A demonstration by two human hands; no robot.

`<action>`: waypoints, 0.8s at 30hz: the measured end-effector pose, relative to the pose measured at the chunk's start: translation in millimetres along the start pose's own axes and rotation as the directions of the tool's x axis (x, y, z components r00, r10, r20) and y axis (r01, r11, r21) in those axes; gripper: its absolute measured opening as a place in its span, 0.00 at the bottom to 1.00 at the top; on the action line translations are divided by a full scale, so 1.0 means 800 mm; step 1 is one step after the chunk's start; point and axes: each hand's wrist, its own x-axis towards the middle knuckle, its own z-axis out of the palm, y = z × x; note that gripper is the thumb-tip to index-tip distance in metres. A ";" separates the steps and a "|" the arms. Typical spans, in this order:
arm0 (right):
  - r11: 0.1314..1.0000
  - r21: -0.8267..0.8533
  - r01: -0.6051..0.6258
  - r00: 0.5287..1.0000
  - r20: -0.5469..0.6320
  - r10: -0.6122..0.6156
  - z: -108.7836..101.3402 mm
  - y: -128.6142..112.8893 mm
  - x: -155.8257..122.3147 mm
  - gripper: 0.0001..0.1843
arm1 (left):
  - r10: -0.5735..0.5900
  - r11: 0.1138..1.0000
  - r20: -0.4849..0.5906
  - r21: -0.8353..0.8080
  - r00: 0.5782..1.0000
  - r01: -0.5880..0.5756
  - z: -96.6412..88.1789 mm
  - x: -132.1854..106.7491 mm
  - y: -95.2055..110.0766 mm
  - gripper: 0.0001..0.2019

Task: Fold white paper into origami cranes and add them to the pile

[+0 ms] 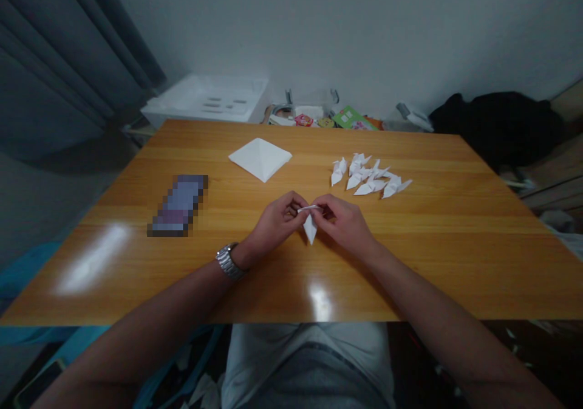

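A small piece of folded white paper (310,230) is pinched between both hands above the wooden table (182,287), its pointed end toward me. My left hand (279,220), with a metal watch on the wrist, grips the paper's left side. On the right side, my right hand (344,219) holds it with thumb and fingers closed. The fingers cover part of the upper folds. Several finished white paper cranes (371,177) stand grouped beyond my right hand. Farther off to the left lies white paper (260,158) in a diamond shape.
A blurred-out phone-like rectangle (178,205) lies on the table's left side. Behind the far edge are a white plastic tray (204,96), a clear bin with assorted packets (314,117), and a dark cloth heap (496,120) at right. A grey curtain (59,62) hangs at left.
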 end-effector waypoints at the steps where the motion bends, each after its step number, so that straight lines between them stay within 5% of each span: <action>1: 1.000 -0.022 0.009 1.000 0.007 -0.009 0.000 0.000 0.000 0.06 | -0.002 1.000 -0.001 0.006 1.000 0.002 0.000 0.000 0.000 0.10; 9: 0.996 -0.054 0.075 0.997 0.023 -0.074 0.000 0.005 -0.002 0.08 | 0.012 1.000 -0.015 0.009 1.000 -0.012 -0.002 0.003 -0.001 0.09; 18: 0.909 0.396 -0.132 0.991 0.048 0.124 0.004 0.005 0.000 0.14 | 0.018 1.000 -0.063 0.017 0.998 -0.017 -0.003 0.002 -0.005 0.10; 24: 0.868 0.463 -0.180 0.983 0.049 0.177 0.008 0.009 -0.001 0.13 | 0.042 0.999 -0.048 0.013 0.998 -0.041 -0.007 0.002 0.001 0.06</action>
